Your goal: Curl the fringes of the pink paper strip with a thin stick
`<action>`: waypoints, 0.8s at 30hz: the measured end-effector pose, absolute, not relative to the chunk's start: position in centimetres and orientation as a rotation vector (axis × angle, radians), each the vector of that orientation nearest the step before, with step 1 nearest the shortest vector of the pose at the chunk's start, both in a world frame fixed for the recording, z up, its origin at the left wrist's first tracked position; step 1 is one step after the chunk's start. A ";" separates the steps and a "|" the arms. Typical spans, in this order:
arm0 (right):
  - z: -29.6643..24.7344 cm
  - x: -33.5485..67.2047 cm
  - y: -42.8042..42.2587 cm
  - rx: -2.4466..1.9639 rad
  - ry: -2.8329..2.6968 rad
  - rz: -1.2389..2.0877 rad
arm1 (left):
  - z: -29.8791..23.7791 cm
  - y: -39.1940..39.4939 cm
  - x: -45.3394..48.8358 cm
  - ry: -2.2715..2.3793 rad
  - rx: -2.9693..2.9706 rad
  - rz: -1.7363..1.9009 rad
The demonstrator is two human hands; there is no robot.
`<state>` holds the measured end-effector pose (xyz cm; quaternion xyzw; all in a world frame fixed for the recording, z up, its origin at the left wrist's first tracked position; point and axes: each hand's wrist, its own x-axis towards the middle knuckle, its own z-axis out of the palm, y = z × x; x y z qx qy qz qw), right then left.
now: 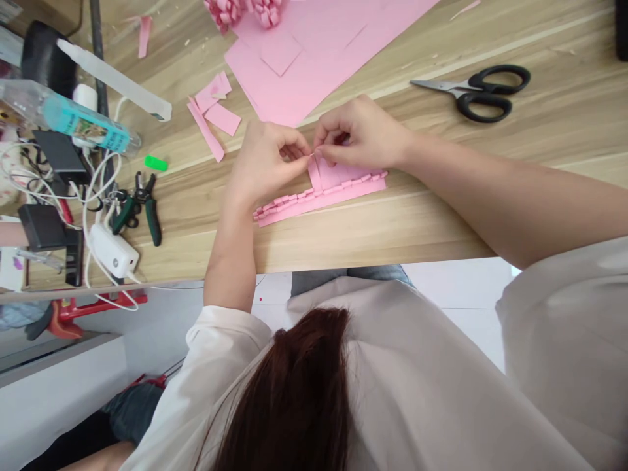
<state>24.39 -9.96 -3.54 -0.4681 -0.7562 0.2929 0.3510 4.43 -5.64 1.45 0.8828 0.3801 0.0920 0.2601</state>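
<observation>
A pink paper strip [321,191] with a row of small curled loops along it lies near the table's front edge. Narrow cut tabs stand up from its far side, and the uncurled part spreads under my right hand. My left hand [267,160] pinches the tip of one narrow tab between thumb and finger. Meeting it there, my right hand [360,134] has thumb and forefinger closed at the same tip. Which finger bears the paper is hard to make out. Beyond both hands lies a large pink paper sheet [314,62].
Black-handled scissors [471,91] lie at the right. Pink scraps [216,108] and curled pink paper flowers [245,10] lie farther back. Crowding the left are pliers [140,206], a green cap [156,163], a plastic bottle [73,118], a white charger [114,248] and tangled cables.
</observation>
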 end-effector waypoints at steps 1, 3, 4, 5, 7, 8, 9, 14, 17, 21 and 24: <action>-3.5 24.4 -9.9 -1.210 -1.957 0.766 | 1.5 -5.7 4.4 1.033 2.393 0.244; -3.6 24.4 -9.9 -1.207 -1.954 0.783 | 1.5 -5.7 4.5 1.040 2.399 0.234; -3.6 24.4 -9.9 -1.207 -1.952 0.789 | 1.5 -5.7 4.5 1.041 2.399 0.232; -3.6 24.4 -9.9 -1.208 -1.947 0.791 | 1.6 -5.7 4.5 1.039 2.396 0.233; -3.6 24.4 -9.8 -1.201 -1.947 0.789 | 1.6 -5.7 4.4 1.024 2.380 0.240; -3.6 24.4 -9.8 -1.192 -1.950 0.785 | 1.7 -5.6 4.4 1.008 2.371 0.244; -3.6 24.4 -9.8 -1.181 -1.953 0.778 | 1.8 -5.6 4.4 0.992 2.361 0.248; -3.6 24.3 -9.9 -1.163 -1.954 0.756 | 1.9 -5.6 4.3 0.950 2.321 0.255; -3.6 24.1 -9.9 -1.164 -1.939 0.753 | 1.8 -5.5 4.3 0.955 2.318 0.264; -3.5 24.1 -10.0 -1.190 -1.941 0.740 | 1.7 -5.3 4.2 1.004 2.317 0.245; -3.5 24.2 -10.0 -1.223 -1.949 0.725 | 1.7 -5.3 4.2 1.002 2.300 0.252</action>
